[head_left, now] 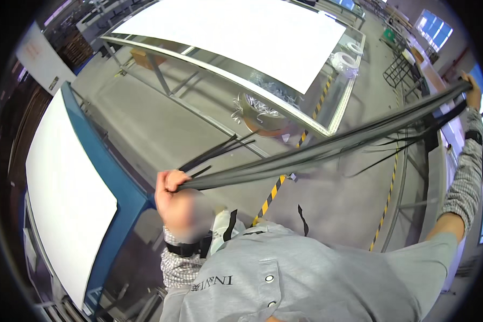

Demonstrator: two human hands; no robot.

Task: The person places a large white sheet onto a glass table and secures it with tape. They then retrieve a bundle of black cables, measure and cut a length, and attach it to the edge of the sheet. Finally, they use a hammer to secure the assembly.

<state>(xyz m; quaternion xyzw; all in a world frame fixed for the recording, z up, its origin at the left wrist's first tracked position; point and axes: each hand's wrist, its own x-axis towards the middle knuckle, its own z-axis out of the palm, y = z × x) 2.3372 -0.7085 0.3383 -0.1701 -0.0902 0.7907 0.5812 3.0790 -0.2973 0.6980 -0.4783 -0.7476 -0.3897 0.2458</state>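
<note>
Dark strips [316,151] were clamped between left hand [174,197] and right hand [473,94]. Loose ends [206,154] could have been snagged on the bench [323,127] if swung

Sheets on Both Tables, Striped Tape on the Floor

The metal-framed table [316,124] bears a large white sheet [236,37], with whitish rolls [344,72] near its right end. At left, a blue table [126,185] carries another white sheet [64,182]. Yellow-and-black tape [272,196] lines the grey floor [338,206].
</note>
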